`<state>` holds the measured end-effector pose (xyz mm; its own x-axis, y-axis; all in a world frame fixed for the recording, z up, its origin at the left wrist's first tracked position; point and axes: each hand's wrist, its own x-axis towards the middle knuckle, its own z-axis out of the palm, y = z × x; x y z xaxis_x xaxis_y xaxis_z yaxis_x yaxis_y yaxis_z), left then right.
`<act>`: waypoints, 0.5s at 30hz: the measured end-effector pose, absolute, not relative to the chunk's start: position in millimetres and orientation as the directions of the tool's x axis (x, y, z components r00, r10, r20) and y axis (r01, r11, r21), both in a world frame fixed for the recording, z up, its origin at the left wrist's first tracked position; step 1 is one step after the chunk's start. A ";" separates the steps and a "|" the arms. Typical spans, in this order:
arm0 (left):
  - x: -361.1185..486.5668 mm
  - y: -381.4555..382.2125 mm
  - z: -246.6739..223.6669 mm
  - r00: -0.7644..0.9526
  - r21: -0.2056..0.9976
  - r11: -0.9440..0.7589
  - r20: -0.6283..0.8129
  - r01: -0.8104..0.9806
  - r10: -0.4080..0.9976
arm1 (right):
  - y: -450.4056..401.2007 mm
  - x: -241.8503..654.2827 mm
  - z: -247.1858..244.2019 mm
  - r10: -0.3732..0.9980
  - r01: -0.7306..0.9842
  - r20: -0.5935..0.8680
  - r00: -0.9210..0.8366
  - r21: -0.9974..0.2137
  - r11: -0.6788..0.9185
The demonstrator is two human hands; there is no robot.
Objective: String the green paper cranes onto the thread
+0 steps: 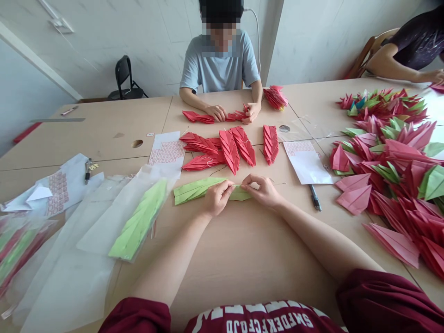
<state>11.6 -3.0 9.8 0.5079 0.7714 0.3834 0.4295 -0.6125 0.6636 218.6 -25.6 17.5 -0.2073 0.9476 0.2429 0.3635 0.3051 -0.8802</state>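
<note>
A row of stacked green folded paper pieces (pixel 194 189) lies flat on the wooden table (pixel 249 249) in front of me. My left hand (pixel 217 198) grips the row near its right end. My right hand (pixel 264 190) pinches the last green piece and a thin thread or needle that sticks out to the right. Just beyond my hands lie several strung rows of red folded paper (pixel 229 149).
A clear bag of green folded pieces (pixel 140 221) and more plastic bags lie at my left. A big heap of pink, red and green folded paper (pixel 395 171) fills the right. A pen (pixel 315 198) and white sheets lie nearby. A person opposite handles red pieces; another person's arm reaches in at far right.
</note>
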 end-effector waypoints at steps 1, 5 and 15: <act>11.5 -2.5 8.7 0.495 0.684 -0.596 0.378 0.420 0.782 | -25.5 218.5 17.2 0.951 0.358 0.228 -0.210 -0.887 0.291; 11.7 -1.3 4.6 0.458 0.751 -0.538 0.351 0.384 0.817 | -25.0 217.8 16.1 0.959 0.333 0.189 -0.213 -0.908 0.253; 14.2 -2.6 6.2 0.481 0.676 -0.644 0.458 0.357 0.747 | -30.3 210.5 12.9 0.914 0.363 0.327 -0.242 -0.843 0.398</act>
